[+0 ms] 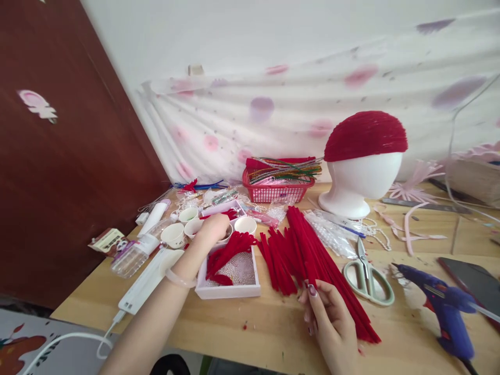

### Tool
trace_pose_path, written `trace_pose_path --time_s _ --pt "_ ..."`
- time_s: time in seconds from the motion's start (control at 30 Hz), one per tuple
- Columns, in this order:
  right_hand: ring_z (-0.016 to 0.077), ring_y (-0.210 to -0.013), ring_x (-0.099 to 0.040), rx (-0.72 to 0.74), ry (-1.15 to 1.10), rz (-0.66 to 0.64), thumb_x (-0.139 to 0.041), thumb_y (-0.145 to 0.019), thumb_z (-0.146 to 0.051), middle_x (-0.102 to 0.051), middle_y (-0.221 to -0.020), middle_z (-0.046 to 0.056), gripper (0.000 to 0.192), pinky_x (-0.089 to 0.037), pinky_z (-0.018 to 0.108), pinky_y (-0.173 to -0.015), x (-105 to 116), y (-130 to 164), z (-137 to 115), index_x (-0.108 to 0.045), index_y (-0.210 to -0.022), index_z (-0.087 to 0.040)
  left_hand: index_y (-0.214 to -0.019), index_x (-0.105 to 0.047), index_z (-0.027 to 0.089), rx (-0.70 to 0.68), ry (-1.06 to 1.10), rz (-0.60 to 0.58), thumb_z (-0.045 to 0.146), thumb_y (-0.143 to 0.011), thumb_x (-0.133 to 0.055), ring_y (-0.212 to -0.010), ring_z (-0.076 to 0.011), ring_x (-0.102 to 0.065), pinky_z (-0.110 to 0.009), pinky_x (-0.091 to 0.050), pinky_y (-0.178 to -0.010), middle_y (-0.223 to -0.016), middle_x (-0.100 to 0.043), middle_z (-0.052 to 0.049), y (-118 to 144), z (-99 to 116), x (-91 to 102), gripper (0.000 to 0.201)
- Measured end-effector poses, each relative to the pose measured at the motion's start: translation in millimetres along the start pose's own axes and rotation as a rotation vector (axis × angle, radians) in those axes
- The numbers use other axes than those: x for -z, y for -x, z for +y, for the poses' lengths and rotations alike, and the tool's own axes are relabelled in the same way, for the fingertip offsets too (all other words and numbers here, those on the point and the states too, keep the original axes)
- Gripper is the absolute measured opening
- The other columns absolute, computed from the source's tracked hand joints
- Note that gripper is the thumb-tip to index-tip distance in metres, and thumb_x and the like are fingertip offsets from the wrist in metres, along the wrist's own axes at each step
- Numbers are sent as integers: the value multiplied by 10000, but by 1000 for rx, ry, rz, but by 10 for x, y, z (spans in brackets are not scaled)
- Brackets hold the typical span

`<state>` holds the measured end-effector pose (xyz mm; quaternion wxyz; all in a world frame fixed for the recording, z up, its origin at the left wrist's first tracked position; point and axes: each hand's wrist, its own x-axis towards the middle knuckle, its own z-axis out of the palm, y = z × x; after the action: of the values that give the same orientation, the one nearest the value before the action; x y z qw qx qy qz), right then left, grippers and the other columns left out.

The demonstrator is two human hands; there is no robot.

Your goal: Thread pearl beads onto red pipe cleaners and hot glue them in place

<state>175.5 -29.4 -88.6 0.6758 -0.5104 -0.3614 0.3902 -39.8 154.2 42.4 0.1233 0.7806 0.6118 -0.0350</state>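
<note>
White wall (164,31) behind, draped with a pale cloth (312,104) printed in pink and purple spots. Dark red-brown door (58,172) at left, a pink sticker (37,104) stuck on it. Light wood desk (242,325) is lit by soft, even daylight.

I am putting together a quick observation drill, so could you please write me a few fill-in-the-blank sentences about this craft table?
1. The left hand reaches over the white tray toward the small white ____.
2. The right hand touches the long pile of ____ pipe cleaners.
3. The foam head wears a red ____.
4. The scissors lie between the pipe cleaners and the blue ____.

Missing words: cups; red; cap; glue gun
</note>
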Motion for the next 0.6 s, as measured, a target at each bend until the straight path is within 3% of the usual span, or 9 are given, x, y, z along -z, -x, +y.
trace_pose_path --time_s 0.1,0.2,0.3,0.4,0.53,0.57,0.6 --pt "101 -491 -552 -43 12 -46 -728 -932 -535 -693 -703 -5 307 -426 162 -411 -6 7 -26 -645 -976 -242 -1310 -631 187 42 24 -106 348 -984 -679 -1107 -270 -687 -478 -602 -913 -1325 -659 -112 -30 -42 -6 368" --pt "99 -503 -577 -95 25 -128 -739 -940 -494 -709 -731 6 275 -448 160 -429 -3 -5 -37 -660 -984 -234 -1306 -635 184 61 85 -109 351 -983 -679 -1110 -275 -686 -481 -601 -917 -1324 -660 -109 -64 -82 13 367" --pt "102 -501 -583 -133 25 -192 -724 -955 -484 -711 -744 13 270 -450 166 -426 -9 -16 -21 -657 -1007 -227 -1266 -655 173 56 202 -37 342 -979 -687 -1084 -267 -695 -478 -605 -907 -1289 -679 -103 -34 -113 80 335" --pt "99 -484 -574 -164 15 -220 -706 -969 -484 -746 -803 28 285 -457 178 -427 -52 3 -35 -638 -1109 -245 -1043 -742 149 32 393 120 211 -951 -695 -1041 -262 -721 -458 -589 -957 -1098 -764 -87 177 -67 110 120" --pt "85 -394 -488 -223 -2 -230 -767 -896 -552 -711 -626 0 329 -379 169 -374 -202 105 -231 -690 -991 -246 -1124 -737 184 -30 813 343 244 -955 -662 -1025 -208 -762 -330 -634 -903 -1097 -802 -58 725 170 -173 194" --pt "77 -373 -447 -244 5 -170 -786 -862 -586 -681 -568 -14 357 -345 168 -361 -252 144 -307 -702 -930 -245 -987 -769 163 -39 1206 381 277 -867 -788 -950 -212 -782 -299 -653 -840 -1004 -813 -68 866 244 -303 166" --pt "72 -356 -426 -278 18 -125 -795 -831 -625 -652 -526 -26 392 -339 170 -357 -303 186 -385 -703 -864 -245 -897 -780 170 -2 1528 327 306 -760 -901 -900 -200 -790 -265 -661 -796 -935 -812 -49 991 315 -441 227"
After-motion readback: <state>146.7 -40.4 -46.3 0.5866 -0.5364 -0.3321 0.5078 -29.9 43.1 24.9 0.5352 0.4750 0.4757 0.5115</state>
